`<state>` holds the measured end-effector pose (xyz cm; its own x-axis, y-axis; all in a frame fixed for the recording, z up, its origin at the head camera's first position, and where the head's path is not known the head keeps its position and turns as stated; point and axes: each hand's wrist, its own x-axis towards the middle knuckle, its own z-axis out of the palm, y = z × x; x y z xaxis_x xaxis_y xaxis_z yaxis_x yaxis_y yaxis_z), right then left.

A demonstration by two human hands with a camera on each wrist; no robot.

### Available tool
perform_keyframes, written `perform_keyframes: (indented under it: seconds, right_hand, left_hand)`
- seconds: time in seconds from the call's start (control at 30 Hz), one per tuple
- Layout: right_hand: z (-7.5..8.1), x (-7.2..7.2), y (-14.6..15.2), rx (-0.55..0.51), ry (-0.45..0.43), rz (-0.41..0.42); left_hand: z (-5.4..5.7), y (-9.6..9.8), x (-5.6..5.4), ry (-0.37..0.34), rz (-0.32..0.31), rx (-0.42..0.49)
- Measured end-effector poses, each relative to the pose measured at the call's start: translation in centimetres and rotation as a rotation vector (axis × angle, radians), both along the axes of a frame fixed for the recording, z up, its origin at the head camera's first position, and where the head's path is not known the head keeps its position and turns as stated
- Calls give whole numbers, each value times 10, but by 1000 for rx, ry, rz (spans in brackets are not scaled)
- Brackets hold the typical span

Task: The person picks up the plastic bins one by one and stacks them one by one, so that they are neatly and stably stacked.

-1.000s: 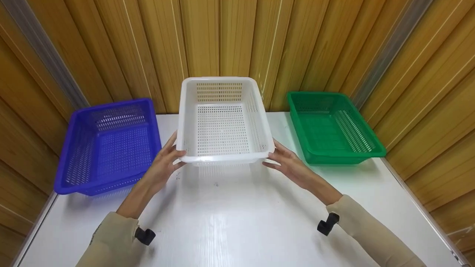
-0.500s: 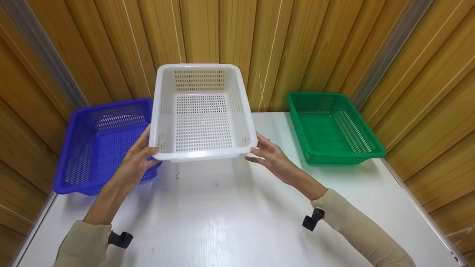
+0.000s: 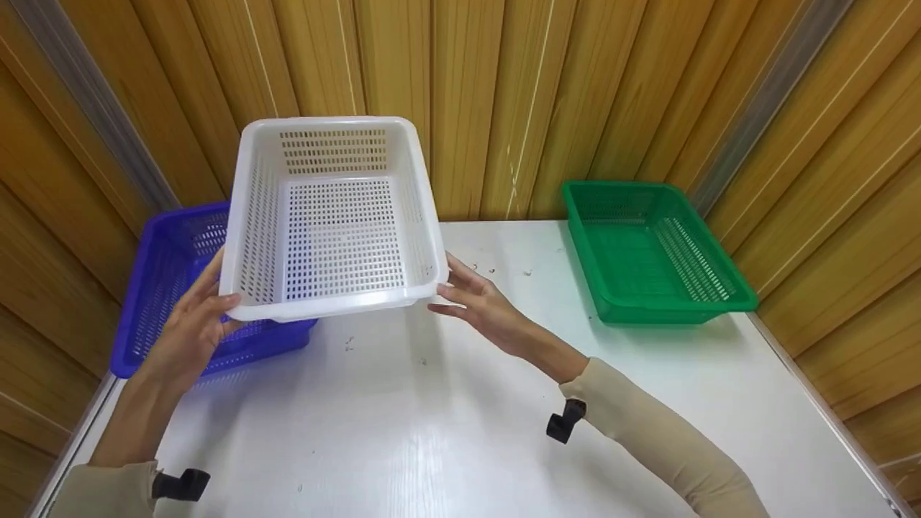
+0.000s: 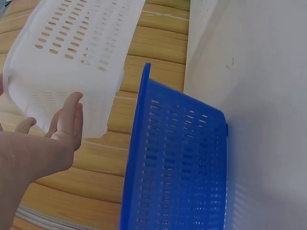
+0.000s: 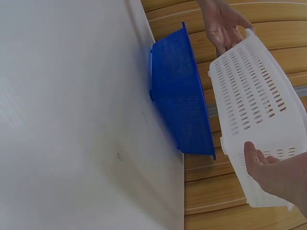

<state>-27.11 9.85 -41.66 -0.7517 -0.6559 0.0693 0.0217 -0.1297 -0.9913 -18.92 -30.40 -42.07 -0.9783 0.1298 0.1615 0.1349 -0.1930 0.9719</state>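
Both hands hold a white perforated plastic basket (image 3: 345, 237) up off the table, one at each near corner. My left hand (image 3: 188, 332) grips its near left corner, thumb over the rim and fingers along the outer side. At the near right corner, my right hand (image 3: 483, 311) holds it the same way, with a finger under the rim. Nothing lies inside the white basket. It overlaps a blue-purple basket (image 3: 144, 316) on the table at the left, hiding much of it. In the left wrist view the white basket hangs above the blue-purple basket (image 4: 180, 158), apart from it.
A green basket (image 3: 665, 259) stands at the back right of the white table (image 3: 446, 424). Wood-look panel walls (image 3: 468, 86) close off the back and both sides. A metal corner strip (image 3: 777, 101) runs up behind the green basket.
Both hands have carried the white basket left and somewhat up, from the middle of the table to over the blue-purple basket. The blue-purple and green baskets have stayed in place.
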Motion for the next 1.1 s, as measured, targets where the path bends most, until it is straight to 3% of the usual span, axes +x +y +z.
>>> perform_keyframes:
  seconds: [0.27,0.63,0.93,1.1]
  right_hand:
    - [1,3,-28,-33,0,27]
    - [-2,6,-67,-60,-25,37]
    - [-7,9,-93,-72,-58,62]
    - [-11,12,-109,-86,-77,78]
  left_hand:
    - [0,-27,10,72,-14,30]
    - [-3,-62,23,61,18,59]
    - [-22,-98,25,102,-2,123]
    - [-33,-118,26,79,-13,193]
